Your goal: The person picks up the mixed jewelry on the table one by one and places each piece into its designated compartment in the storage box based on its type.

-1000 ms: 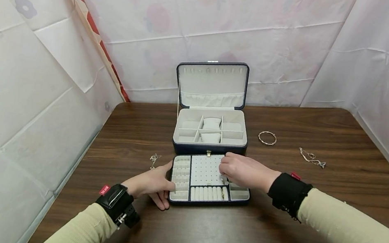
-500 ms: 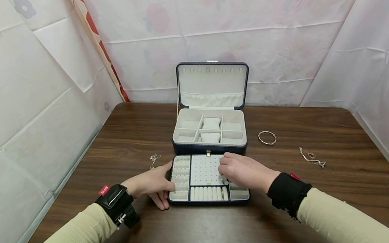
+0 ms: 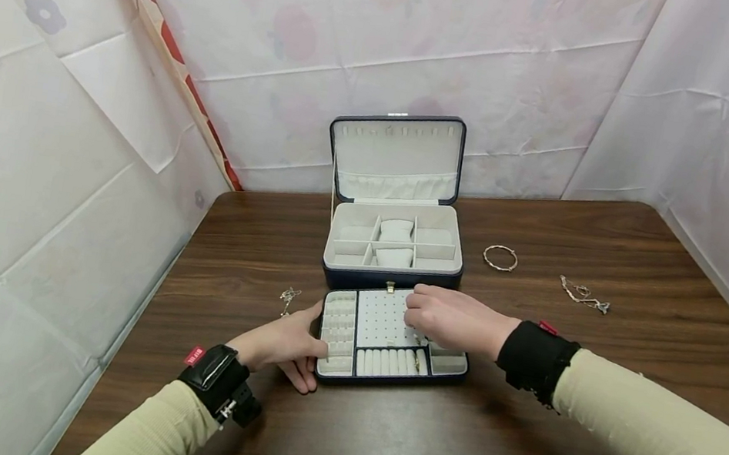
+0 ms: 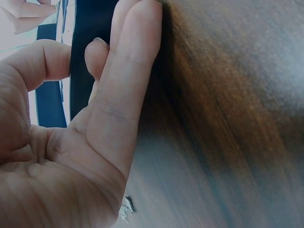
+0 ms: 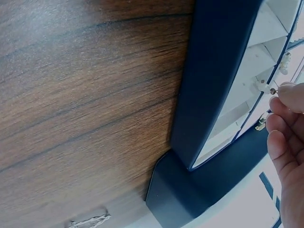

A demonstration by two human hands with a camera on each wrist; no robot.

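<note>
The dark wooden worktop [image 3: 515,451] is enclosed by pale sheeting on three sides. At its middle an open navy jewellery box [image 3: 394,243] is set, its lid raised and its cream compartments exposed. Just in front of the box, touching it or nearly so, a shallow navy insert tray [image 3: 390,340] is laid flat. The tray's left edge is touched by the left hand [image 3: 283,347], whose fingers are kept straight and relaxed along the rim. Above the tray's perforated panel the right hand [image 3: 452,319] is held, a tiny earring stud [image 5: 272,90] being pinched between its fingertips. A bangle [image 3: 500,257] and a chain [image 3: 584,295] are seen to the right, a small pendant [image 3: 289,297] to the left.
</note>
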